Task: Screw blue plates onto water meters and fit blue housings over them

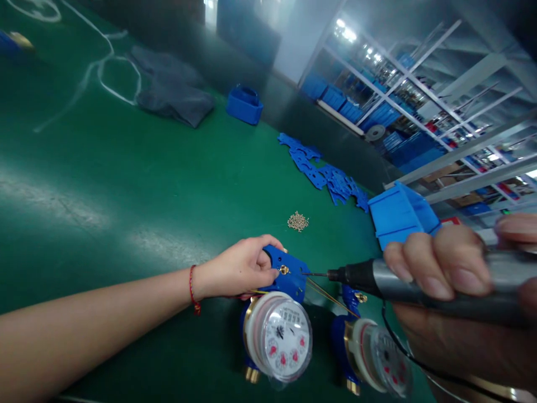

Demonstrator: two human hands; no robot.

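Green worktop (126,184). Left forearm stretched flat across it; left hand (239,268) just above the water meter (279,336), fingers closed on the blue bracket (291,274) at the meter's top. Right hand (444,263), right of the meter, fingers wrapped around an electric screwdriver (361,277) held level, its bit just short of the bracket's brass screw (284,270).

Two meters (279,336) lie before the bracket (289,274), screw pile (297,221) behind

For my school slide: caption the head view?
Left hand holds blue plate by water meter; right hand aims electric screwdriver.
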